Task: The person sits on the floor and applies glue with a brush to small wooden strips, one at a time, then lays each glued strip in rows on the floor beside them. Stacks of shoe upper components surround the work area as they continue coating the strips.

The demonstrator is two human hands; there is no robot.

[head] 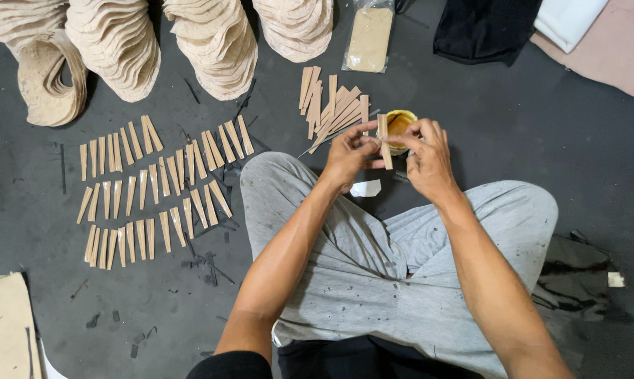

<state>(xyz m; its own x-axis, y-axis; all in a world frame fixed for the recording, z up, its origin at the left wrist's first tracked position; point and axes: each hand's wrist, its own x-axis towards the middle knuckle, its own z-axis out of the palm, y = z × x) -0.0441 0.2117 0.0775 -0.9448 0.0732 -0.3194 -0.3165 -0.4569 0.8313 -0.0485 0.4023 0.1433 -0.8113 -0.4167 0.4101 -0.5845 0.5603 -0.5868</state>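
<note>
I sit cross-legged on a dark floor in grey trousers. My left hand (348,151) pinches a narrow tan strip (385,149) near its middle. My right hand (429,154) holds the same strip from the right, fingers curled at its top end. The strip stands nearly upright in front of a small yellow tin of amber glue (400,124). A loose pile of similar tan strips (331,105) lies just left of the tin, beyond my left hand.
Several rows of tan strips (149,189) are laid out on the floor to my left. Stacks of curved beige pieces (212,42) line the far edge. A clear bag of tan material (369,38), black cloth (485,28) and a white scrap (366,188) lie nearby.
</note>
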